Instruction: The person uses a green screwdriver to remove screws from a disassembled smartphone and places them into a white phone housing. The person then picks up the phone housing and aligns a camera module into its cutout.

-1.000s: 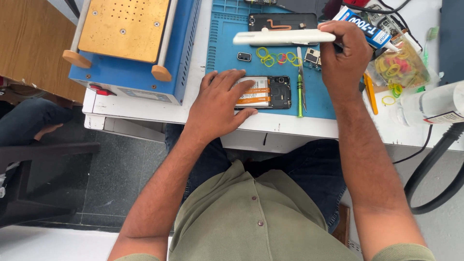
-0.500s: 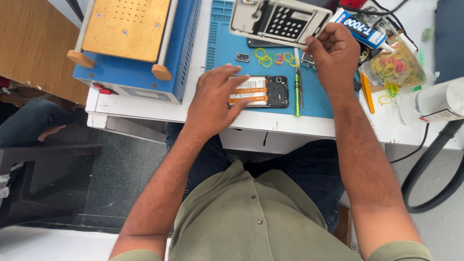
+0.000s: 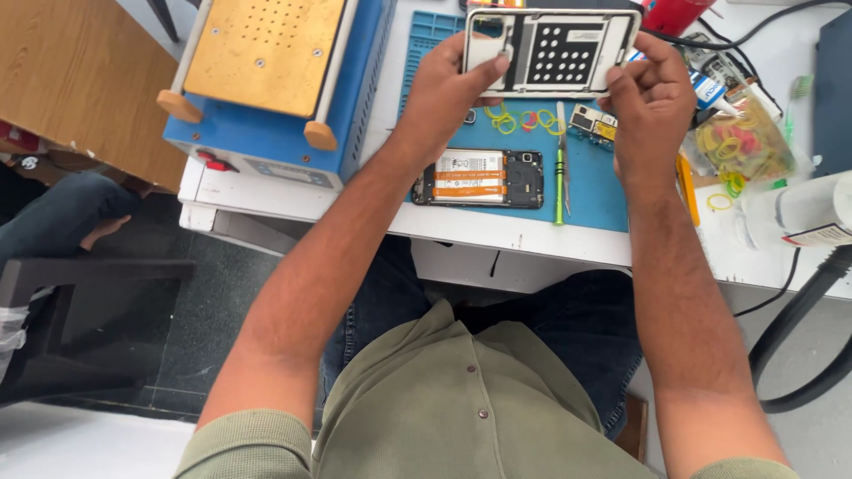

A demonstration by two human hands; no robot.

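Both hands hold a white phone back cover [image 3: 552, 51] up over the blue work mat [image 3: 593, 191], its inner side with a black perforated patch facing me. My left hand [image 3: 448, 89] grips its left end and my right hand [image 3: 650, 99] grips its right end. Below them on the mat lies an opened phone [image 3: 479, 177] with its battery and circuit board exposed. A green screwdriver [image 3: 560, 168] lies just to the right of the phone. Several yellow, green and red rubber bands [image 3: 516, 120] and a small circuit part [image 3: 593, 121] lie under the cover.
A blue machine with a brass-coloured perforated plate [image 3: 266, 62] stands at the left. A clear bag of coloured rubber bands [image 3: 741, 142] and a white bottle [image 3: 803, 213] lie at the right. Black cables [image 3: 799, 310] hang off the table's right edge. A wooden surface [image 3: 71, 80] is at far left.
My left hand left the opened phone and rose to take the cover's left end. The cover turned from edge-on to flat, inner side towards me, now held by both hands.
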